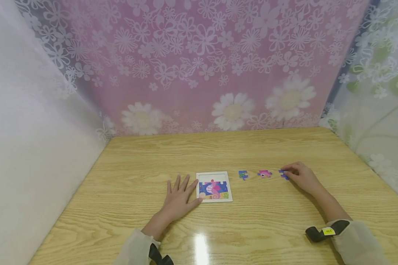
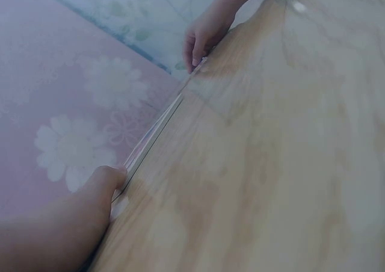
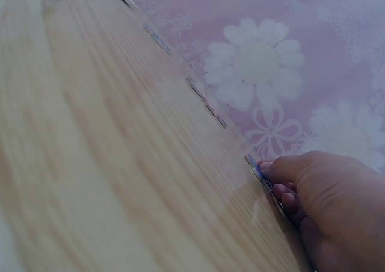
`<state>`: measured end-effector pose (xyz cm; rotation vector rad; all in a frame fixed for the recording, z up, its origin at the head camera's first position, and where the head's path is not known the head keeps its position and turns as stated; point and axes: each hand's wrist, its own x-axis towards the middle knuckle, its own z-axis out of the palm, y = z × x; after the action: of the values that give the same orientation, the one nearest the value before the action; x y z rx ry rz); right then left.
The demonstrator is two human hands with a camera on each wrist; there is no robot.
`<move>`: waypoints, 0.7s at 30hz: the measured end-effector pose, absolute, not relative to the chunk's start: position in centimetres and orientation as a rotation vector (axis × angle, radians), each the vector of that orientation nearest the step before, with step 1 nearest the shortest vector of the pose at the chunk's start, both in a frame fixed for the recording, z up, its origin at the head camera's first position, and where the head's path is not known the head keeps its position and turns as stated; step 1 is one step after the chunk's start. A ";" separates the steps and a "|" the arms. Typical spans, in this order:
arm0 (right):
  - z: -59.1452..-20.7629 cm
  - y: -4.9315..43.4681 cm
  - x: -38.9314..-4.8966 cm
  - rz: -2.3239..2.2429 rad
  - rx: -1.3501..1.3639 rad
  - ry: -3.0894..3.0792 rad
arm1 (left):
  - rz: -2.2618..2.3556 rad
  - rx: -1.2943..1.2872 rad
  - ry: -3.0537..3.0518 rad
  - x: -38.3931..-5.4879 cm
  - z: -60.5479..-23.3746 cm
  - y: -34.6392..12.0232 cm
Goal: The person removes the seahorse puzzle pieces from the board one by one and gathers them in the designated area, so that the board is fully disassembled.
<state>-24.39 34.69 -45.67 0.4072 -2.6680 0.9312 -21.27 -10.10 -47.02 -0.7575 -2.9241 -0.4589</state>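
In the head view, my left hand [image 1: 178,203] lies on the table with its fingers spread, the thumb and index fingertip touching the left side of a white-framed puzzle tray [image 1: 230,191]. The tray's lower part holds joined pieces with a pink seahorse picture [image 1: 213,189]; its top strip is bare white. To the right, my right hand [image 1: 302,178] pinches a blue jigsaw piece [image 1: 283,174] at the table surface, thumb and fingertips on its right side. The right wrist view shows that hand [image 3: 325,194] low over the piece [image 3: 255,166], its fingers curled.
Between the tray and my right hand lie a blue-and-green jigsaw piece [image 1: 243,175] and a pink piece with an eye [image 1: 264,174], in a row on the wooden table [image 1: 152,154]. A pink flowered curtain [image 1: 185,92] hangs behind the table, with pale cloth at both sides.
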 end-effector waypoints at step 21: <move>-45.9 34.9 -24.4 0.960 0.363 -2.652 | -0.471 -0.768 -2.911 -21.2 -46.9 -10.2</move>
<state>-24.41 34.85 -45.88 0.3626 -2.6523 0.9602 -21.18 -10.15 -46.92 -0.7684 -2.9114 -0.4715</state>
